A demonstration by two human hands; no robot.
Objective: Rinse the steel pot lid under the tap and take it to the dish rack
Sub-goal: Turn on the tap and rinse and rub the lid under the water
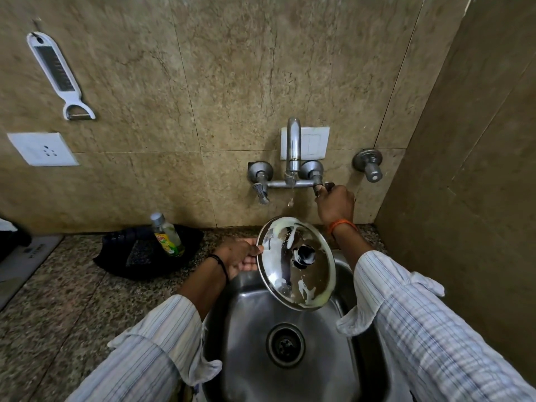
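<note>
A round steel pot lid [293, 282] with a black knob and streaks of white foam hangs tilted over the sink [252, 352]. My left hand [239, 255] grips its left rim. My right hand [336, 203] is closed on the right tap handle [323, 187] on the wall. A thin trickle of water falls from the tap spout [293, 146] just above the lid's top edge. No dish rack is in view.
A dish-soap bottle [166, 235] stands on a black tray [148, 253] left of the sink on the speckled counter [58, 303]. A white peeler [59, 74] and a socket [43, 149] are on the wall; a side wall [470, 198] closes the right.
</note>
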